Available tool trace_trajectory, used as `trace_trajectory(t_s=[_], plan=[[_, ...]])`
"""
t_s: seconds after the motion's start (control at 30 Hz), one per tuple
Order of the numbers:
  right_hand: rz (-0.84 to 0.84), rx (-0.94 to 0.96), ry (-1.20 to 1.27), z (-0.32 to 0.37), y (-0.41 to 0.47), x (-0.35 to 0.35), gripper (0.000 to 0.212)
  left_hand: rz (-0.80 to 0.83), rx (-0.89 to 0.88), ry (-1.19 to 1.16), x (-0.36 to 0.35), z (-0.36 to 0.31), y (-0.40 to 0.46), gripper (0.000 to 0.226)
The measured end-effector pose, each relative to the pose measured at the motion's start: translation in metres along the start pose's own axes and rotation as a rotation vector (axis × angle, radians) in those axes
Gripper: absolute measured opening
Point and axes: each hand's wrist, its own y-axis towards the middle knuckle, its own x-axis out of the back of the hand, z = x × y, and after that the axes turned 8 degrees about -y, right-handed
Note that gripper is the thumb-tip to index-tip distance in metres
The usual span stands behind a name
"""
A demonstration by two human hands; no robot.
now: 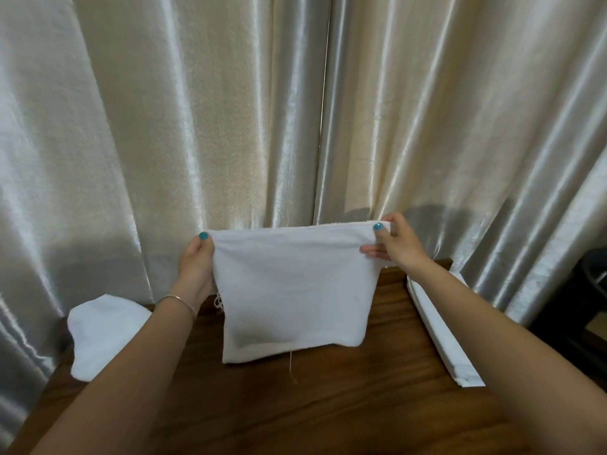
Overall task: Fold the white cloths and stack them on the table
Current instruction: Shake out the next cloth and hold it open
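Note:
A white cloth hangs doubled over in the air above the dark wooden table, its lower edge near the tabletop with a loose thread dangling. My left hand pinches its upper left corner. My right hand pinches its upper right corner. A loose heap of white cloth lies on the table's left edge. A neat stack of folded white cloths lies along the table's right edge, partly behind my right forearm.
Shiny cream curtains hang right behind the table and fill the background. A dark object stands on the floor at the far right, beyond the table's edge.

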Motion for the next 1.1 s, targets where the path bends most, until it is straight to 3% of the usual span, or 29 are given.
trace_trajectory(t_s=[0.1,0.27,0.5,0.6,0.67,0.73,0.9,1.0,1.1], plan=[[-0.036,0.111,-0.09,-0.008,-0.003,0.009,0.035,0.043,-0.092,0.061,0.008,-0.008,-0.002,0.022],[-0.022,0.133,0.052,-0.031,-0.028,0.005,0.023,0.169,-0.093,-0.007,0.026,0.001,-0.036,0.024],[0.362,-0.056,-0.161,-0.138,-0.088,0.01,0.033,0.362,0.166,0.297,0.1,0.076,-0.134,0.036],[0.515,-0.126,-0.239,-0.169,-0.117,0.013,0.03,0.33,0.33,0.38,0.124,0.112,-0.166,0.062],[0.586,-0.15,-0.298,-0.185,-0.132,0.017,0.015,0.279,0.43,0.316,0.126,0.128,-0.189,0.042],[0.641,-0.172,-0.317,-0.198,-0.143,0.02,0.013,0.265,0.521,0.27,0.124,0.139,-0.211,0.028],[0.789,-0.277,-0.348,-0.214,-0.155,0.026,0.014,0.331,0.598,0.299,0.14,0.155,-0.237,0.03],[0.913,-0.478,-0.234,-0.225,-0.154,0.025,0.019,0.403,0.632,0.291,0.144,0.158,-0.244,0.049],[1.037,-0.633,-0.177,-0.229,-0.154,0.025,0.03,0.416,0.659,0.317,0.149,0.165,-0.243,0.038]])
